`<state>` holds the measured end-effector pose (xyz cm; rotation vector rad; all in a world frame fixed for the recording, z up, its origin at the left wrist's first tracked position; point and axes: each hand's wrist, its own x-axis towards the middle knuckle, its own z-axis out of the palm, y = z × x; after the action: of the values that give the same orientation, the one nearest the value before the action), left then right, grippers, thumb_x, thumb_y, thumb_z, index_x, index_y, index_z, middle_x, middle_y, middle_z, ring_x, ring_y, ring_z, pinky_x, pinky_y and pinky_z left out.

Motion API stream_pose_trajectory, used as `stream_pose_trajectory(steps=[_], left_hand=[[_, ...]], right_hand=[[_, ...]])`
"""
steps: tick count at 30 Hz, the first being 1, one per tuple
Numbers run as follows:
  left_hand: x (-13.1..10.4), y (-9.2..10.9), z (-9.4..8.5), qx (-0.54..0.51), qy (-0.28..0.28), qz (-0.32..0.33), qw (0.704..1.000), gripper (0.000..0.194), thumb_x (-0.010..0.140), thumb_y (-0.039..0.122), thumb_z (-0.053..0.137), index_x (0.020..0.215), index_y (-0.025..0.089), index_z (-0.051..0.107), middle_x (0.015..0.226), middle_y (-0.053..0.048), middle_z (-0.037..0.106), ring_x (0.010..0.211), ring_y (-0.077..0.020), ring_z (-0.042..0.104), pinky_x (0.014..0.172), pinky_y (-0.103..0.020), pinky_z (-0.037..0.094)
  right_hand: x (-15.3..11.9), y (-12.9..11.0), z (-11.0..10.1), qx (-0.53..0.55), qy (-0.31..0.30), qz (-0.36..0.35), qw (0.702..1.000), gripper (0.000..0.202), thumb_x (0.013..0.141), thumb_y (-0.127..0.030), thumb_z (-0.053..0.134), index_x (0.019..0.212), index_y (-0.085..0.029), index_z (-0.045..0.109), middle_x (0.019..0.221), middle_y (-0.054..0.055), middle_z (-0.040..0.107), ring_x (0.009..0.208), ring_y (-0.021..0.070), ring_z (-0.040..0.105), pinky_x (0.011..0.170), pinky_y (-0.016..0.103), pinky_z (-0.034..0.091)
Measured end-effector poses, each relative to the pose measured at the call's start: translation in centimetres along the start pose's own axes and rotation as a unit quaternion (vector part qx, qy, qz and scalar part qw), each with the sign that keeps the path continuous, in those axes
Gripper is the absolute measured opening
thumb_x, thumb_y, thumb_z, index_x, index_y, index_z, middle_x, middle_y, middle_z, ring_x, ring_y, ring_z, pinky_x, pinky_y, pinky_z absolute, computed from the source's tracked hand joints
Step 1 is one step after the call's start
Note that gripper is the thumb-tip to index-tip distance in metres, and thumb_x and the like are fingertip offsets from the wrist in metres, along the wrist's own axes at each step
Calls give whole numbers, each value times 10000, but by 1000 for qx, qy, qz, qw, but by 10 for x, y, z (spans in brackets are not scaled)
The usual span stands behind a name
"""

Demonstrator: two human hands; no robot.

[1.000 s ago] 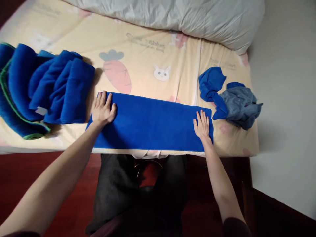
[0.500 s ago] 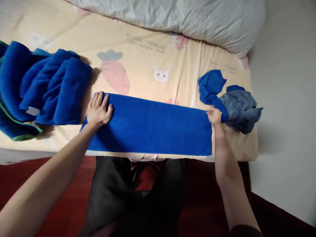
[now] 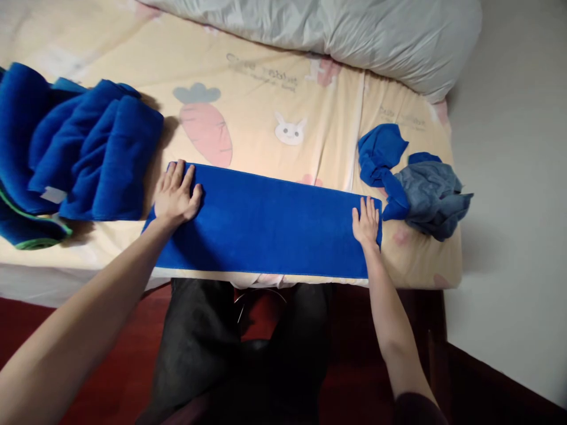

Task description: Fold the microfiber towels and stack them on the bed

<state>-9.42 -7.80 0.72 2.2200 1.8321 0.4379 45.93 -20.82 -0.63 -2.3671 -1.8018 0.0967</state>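
Observation:
A long blue towel (image 3: 270, 227) lies flat along the near edge of the bed, its sides fairly straight. My left hand (image 3: 175, 192) rests palm down on its left end, fingers spread. At the opposite end my right hand (image 3: 367, 221) lies flat near the far corner, fingers stretched out and holding nothing. Just beyond that corner are a crumpled blue cloth (image 3: 381, 156) and a rumpled grey-blue cloth (image 3: 432, 198). To the left of my left hand sits a pile of blue towels (image 3: 97, 147), loosely folded, with a small white label.
A cream bed sheet (image 3: 252, 130) printed with a carrot and rabbits covers the bed. Along the back lies a puffy white quilt or pillow (image 3: 376, 35). A rolled cloth with green edging (image 3: 39, 239) is at the left. A pale wall (image 3: 514, 177) stands at the right.
My right hand has let go of the towel's far right corner, shifted left and flattened onto the cloth. My left hand has stayed in place on the towel.

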Motion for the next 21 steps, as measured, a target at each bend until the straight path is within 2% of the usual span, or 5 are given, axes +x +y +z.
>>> stream_pose_trajectory(steps=[6,9,12,16,21], left_hand=[[1,-3,-2,0,-19,0,1000,689,1088,487,319,1627,58,331,1776,-124,147,1640,-257,109,1327,-510,95],[-10,-8,-7,-15,-39,9,999,710,1093,501,302,1621,26,303,1780,-126,111,1641,-248,82,1326,-512,60],[-33,-17,-12,-18,-50,11,999,735,1088,525,267,1634,33,271,1779,-124,112,1643,-228,78,1327,-498,46],[-66,-25,-21,-8,-66,8,998,750,1055,543,251,1657,99,308,1773,-121,158,1652,-242,102,1332,-480,80],[-99,-28,-27,-12,-65,8,998,748,1040,514,246,1665,108,307,1763,-137,189,1650,-259,122,1327,-492,138]], right_hand=[[30,35,-2,24,7,44,999,667,1100,-495,220,1642,-128,350,1726,164,302,1630,251,220,1326,543,217],[23,41,-3,23,-4,48,999,697,1095,-510,216,1649,-103,325,1737,176,263,1639,270,189,1314,555,250],[-5,47,-6,14,-7,31,999,708,1093,-509,206,1666,-100,282,1750,170,225,1644,285,173,1312,577,243],[-59,61,-13,8,-17,-6,1000,697,1093,-481,200,1677,-104,254,1751,153,229,1646,268,177,1338,560,177],[-113,72,-22,-1,-21,-28,999,679,1085,-448,208,1686,-134,238,1746,133,252,1641,250,203,1344,539,187]])
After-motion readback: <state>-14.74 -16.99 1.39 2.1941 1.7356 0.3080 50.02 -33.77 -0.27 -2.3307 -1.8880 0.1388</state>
